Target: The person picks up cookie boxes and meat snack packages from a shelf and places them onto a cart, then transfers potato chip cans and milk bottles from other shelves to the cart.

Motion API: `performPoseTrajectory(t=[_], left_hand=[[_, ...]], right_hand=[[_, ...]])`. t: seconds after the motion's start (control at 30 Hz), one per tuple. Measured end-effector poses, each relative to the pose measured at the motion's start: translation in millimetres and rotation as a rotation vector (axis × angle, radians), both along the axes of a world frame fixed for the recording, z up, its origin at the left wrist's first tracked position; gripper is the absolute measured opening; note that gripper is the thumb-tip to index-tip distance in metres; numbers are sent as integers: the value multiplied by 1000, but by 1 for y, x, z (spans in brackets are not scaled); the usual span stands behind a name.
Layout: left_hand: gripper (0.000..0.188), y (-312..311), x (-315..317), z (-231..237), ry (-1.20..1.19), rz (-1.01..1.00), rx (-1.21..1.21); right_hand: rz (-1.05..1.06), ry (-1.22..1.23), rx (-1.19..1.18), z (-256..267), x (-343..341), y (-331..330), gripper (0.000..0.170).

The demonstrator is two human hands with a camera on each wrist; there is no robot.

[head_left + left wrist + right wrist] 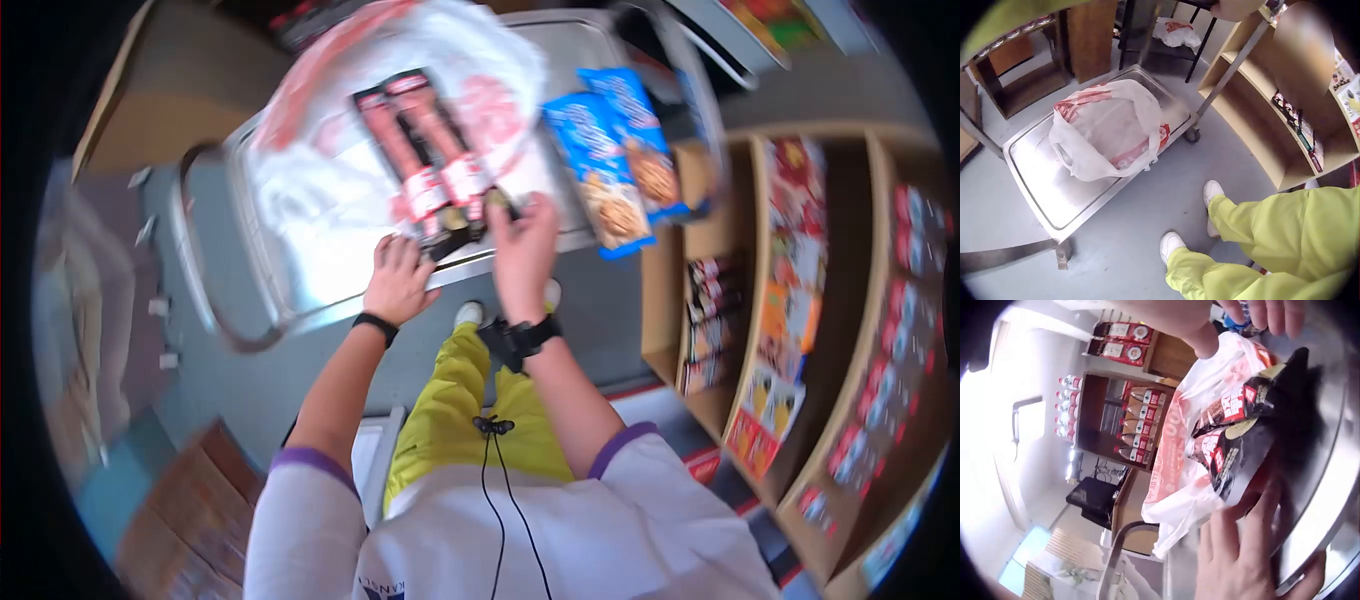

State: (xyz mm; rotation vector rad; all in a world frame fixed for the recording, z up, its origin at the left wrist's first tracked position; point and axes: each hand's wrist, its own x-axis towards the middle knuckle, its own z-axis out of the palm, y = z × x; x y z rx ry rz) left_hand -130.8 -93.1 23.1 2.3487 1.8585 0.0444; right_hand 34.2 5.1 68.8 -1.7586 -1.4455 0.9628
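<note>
Two black and red packs (pixel 425 190) (pixel 1235 453) lie side by side on a white and red plastic bag (pixel 330 190) on the metal cart top. My left hand (pixel 398 280) (pixel 1235 553) rests its fingertips against the lower end of the left pack, fingers extended. At the right pack's lower end is my right hand (pixel 525 255) (pixel 1179 319), its thumb and fingers apart; in the right wrist view it is above the packs, holding nothing. Two blue packs with cookie pictures (pixel 600 180) lie overlapping to its right.
A wooden shelf with packaged goods (pixel 765 330) stands at the right. The cart's curved handle (pixel 190 255) is at the left. Another white and red bag (pixel 1141 106) lies on the cart's lower tray (pixel 1035 187). Bottles (pixel 1138 428) stand on a brown shelf.
</note>
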Motion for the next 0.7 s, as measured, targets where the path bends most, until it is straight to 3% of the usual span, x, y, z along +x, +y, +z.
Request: performPoseTrajectory(t=[0.1,0.17,0.2,0.23,0.3,0.4,0.43,0.5,0.57,0.63,0.67,0.7], left_hand=[[45,-5,1,-11,-23,25,18],[48,-4,5,-10,-2,23,78],[48,-3,7,-5,34,-5,111],[49,-3,4,-8,39,-27,127],[52,-4,1,-16,133,-43,144],[58,-4,2,-21,118,-43,198],[58,-4,2,-22,116,-49,200],[63,-6,-1,-23,178,-68,196],[55,-7,0,-21,237,-67,174],[43,-10,-3,-27,304,65,-114],[33,-10,-5,-29,286,-34,87],[33,-11,-9,-34,288,-41,85]], right_hand=[[-97,44,-50,-18,-1,-21,61],[-246,230,-136,-49,-17,-33,63],[-326,396,-225,-66,-27,-31,59],[-287,279,-310,-64,-29,-22,48],[-480,641,-444,-52,-45,-16,37],[-485,1014,-577,-50,-54,-11,26],[-382,1230,-595,-13,-38,-9,32],[-281,1435,-676,-8,-33,-9,40],[-197,1518,-773,-6,-31,-8,46],[-171,1577,-768,-8,-36,-11,44],[-134,1585,-765,-9,-39,-12,45],[-96,1592,-761,-10,-42,-13,46]])
